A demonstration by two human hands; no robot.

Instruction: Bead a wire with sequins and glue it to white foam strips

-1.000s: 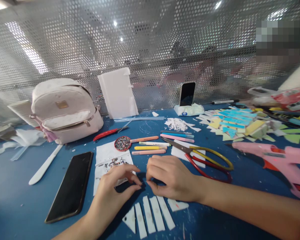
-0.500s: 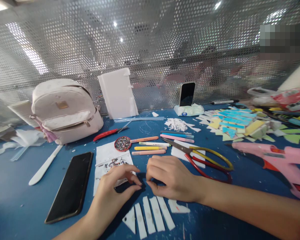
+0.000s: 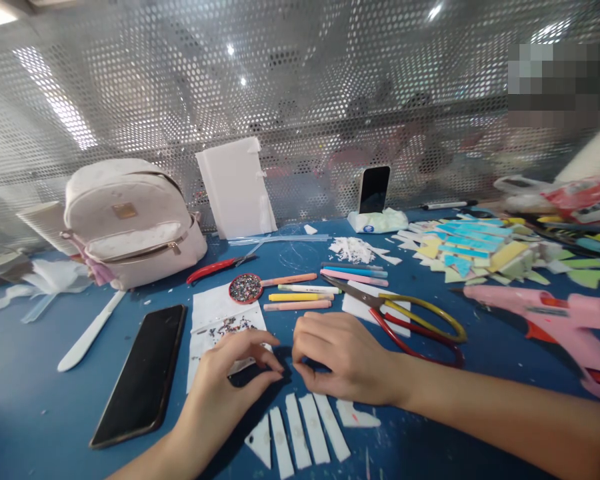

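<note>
My left hand is curved over the lower edge of a white paper. Its thumb and fingertips come together in a pinch; anything between them is too small to make out. Close on its right, my right hand is curled, with thumb and fingers drawn in and their contents hidden. A small gap separates the two hands. Small dark and coloured beads lie scattered on the paper. Below the hands, several white strips lie side by side, with an odd-shaped white scrap at their right.
A red round scoop holds beads, beside several coloured pens. Scissors lie beyond my right hand; a pink glue gun is farther right. On the left are a black phone, white knife and backpack.
</note>
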